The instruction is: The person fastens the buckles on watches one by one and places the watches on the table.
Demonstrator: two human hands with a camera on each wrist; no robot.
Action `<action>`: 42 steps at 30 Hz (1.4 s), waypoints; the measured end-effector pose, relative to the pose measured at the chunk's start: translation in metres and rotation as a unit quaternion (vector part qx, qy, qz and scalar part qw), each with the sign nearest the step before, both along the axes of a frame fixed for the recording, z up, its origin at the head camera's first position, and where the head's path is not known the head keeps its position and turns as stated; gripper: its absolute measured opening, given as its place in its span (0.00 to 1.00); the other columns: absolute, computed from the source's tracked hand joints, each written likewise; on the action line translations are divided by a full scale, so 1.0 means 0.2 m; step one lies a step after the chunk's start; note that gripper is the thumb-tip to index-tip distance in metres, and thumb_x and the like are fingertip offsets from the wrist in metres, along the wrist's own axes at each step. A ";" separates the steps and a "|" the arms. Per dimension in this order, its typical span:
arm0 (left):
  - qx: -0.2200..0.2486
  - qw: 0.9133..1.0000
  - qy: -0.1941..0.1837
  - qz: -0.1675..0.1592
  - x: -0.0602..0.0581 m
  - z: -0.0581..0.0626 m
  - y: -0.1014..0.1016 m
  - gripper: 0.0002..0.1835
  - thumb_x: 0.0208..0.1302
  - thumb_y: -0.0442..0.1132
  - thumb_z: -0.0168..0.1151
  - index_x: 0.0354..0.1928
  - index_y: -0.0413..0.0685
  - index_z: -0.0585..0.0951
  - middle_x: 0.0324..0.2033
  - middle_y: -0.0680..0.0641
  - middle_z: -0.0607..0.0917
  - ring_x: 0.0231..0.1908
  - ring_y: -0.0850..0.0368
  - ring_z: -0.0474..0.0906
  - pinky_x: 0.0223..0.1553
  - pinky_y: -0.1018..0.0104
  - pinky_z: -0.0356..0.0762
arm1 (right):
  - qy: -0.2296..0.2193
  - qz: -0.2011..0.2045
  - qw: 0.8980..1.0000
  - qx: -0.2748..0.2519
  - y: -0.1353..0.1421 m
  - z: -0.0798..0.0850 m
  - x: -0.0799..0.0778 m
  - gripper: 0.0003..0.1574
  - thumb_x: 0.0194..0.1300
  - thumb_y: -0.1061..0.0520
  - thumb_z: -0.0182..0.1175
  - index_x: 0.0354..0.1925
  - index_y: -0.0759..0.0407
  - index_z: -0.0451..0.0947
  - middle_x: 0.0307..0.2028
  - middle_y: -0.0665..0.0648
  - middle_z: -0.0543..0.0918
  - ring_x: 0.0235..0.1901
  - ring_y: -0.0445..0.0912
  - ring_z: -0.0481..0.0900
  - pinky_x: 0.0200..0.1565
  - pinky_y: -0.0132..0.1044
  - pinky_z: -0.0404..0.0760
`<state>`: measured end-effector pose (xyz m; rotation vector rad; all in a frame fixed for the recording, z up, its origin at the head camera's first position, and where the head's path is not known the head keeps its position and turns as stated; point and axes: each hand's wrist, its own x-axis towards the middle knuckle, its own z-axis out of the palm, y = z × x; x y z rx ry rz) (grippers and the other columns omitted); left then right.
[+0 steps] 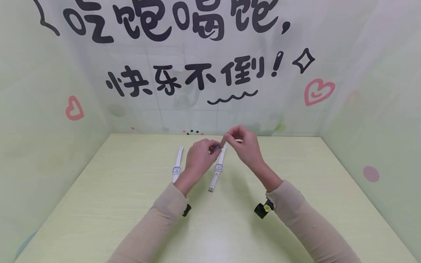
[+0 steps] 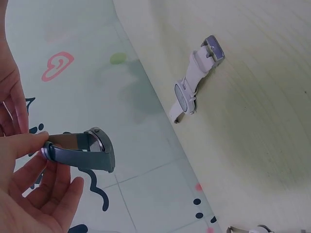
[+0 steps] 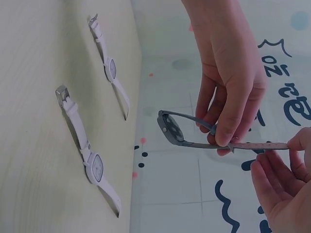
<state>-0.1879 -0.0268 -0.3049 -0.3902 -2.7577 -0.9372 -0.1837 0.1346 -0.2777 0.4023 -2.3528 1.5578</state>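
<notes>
A wristwatch with a blue-grey strap is held up above the table, its strap bent round into a loop. My left hand pinches it where the two strap ends overlap, near the buckle. The watch case hangs out at the far end of the loop in the right wrist view. From the other side, my right hand pinches the strap's brownish free end between thumb and finger. Below the hands lies a white wristwatch, strap stretched out straight on the table.
A second white wristwatch lies to the left, partly covered by my left forearm. Both white watches rest on the pale wooden table. A printed wall stands along the table's back edge, with side panels left and right.
</notes>
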 end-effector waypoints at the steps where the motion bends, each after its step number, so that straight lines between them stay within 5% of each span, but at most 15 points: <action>1: -0.002 1.000 0.001 0.000 0.00 0.00 0.00 0.12 0.66 0.42 0.66 0.50 0.53 0.87 0.36 0.51 0.89 0.33 0.59 0.82 0.31 0.69 0.78 | 0.005 0.004 1.000 0.004 0.00 -0.01 0.00 0.09 0.68 0.61 0.62 0.44 0.65 0.76 0.41 0.63 0.85 0.43 0.52 0.85 0.49 0.46 0.87; 5: -0.014 1.000 0.012 -0.002 0.00 -0.01 0.00 0.12 0.66 0.42 0.66 0.50 0.53 0.87 0.36 0.51 0.88 0.33 0.59 0.82 0.32 0.69 0.79 | 0.025 0.016 0.998 0.054 0.00 -0.03 -0.01 0.14 0.65 0.61 0.65 0.47 0.63 0.75 0.40 0.61 0.86 0.41 0.51 0.87 0.46 0.43 0.88; 11: -0.028 0.999 0.022 -0.007 0.01 -0.01 0.00 0.12 0.67 0.42 0.66 0.51 0.53 0.87 0.37 0.50 0.88 0.35 0.57 0.84 0.34 0.66 0.83 | 0.020 0.017 0.993 0.118 0.01 -0.07 -0.03 0.06 0.67 0.58 0.65 0.38 0.61 0.83 0.35 0.59 0.89 0.35 0.49 0.88 0.38 0.39 0.87; 23: -0.034 0.999 -0.007 -0.013 0.00 -0.02 0.01 0.12 0.65 0.42 0.68 0.50 0.54 0.88 0.40 0.49 0.88 0.39 0.56 0.85 0.38 0.64 0.84 | -0.029 0.024 0.995 0.088 0.02 -0.10 -0.02 0.06 0.72 0.60 0.58 0.38 0.62 0.78 0.37 0.60 0.89 0.35 0.51 0.87 0.39 0.39 0.86; 27: 0.037 0.998 -0.055 -0.022 -0.01 -0.03 0.00 0.12 0.65 0.40 0.68 0.50 0.52 0.86 0.40 0.49 0.88 0.40 0.56 0.85 0.41 0.63 0.84 | -0.039 0.037 0.996 0.066 0.02 -0.11 -0.02 0.06 0.73 0.61 0.57 0.39 0.64 0.76 0.38 0.63 0.89 0.37 0.52 0.87 0.42 0.40 0.88; 29: 0.104 0.990 -0.094 -0.029 -0.02 -0.04 -0.01 0.13 0.65 0.39 0.68 0.50 0.48 0.83 0.41 0.47 0.88 0.42 0.54 0.85 0.44 0.62 0.84 | -0.043 0.043 0.997 0.052 0.02 -0.11 -0.02 0.07 0.73 0.61 0.56 0.40 0.66 0.75 0.38 0.65 0.89 0.37 0.53 0.88 0.43 0.39 0.88; 32: 0.201 0.967 -0.153 -0.038 -0.04 -0.05 -0.03 0.14 0.64 0.38 0.68 0.49 0.44 0.78 0.44 0.43 0.86 0.46 0.51 0.84 0.48 0.62 0.84 | -0.050 0.052 0.997 0.030 0.02 -0.11 -0.02 0.07 0.74 0.62 0.55 0.40 0.68 0.74 0.39 0.67 0.88 0.38 0.55 0.88 0.43 0.37 0.88; 35: 0.251 0.948 -0.188 -0.049 -0.05 -0.05 -0.04 0.15 0.64 0.37 0.68 0.48 0.40 0.77 0.47 0.40 0.85 0.48 0.49 0.83 0.49 0.63 0.83 | -0.057 0.056 0.997 0.019 0.03 -0.11 -0.02 0.07 0.74 0.63 0.55 0.40 0.69 0.74 0.39 0.68 0.88 0.38 0.56 0.88 0.42 0.36 0.88; 42: 0.278 0.937 -0.201 -0.060 -0.06 -0.06 -0.05 0.11 0.67 0.38 0.64 0.47 0.39 0.80 0.43 0.41 0.86 0.41 0.56 0.82 0.42 0.71 0.78 | -0.065 0.052 0.996 0.011 0.04 -0.11 -0.02 0.07 0.74 0.63 0.55 0.40 0.69 0.74 0.39 0.69 0.88 0.39 0.56 0.88 0.42 0.36 0.88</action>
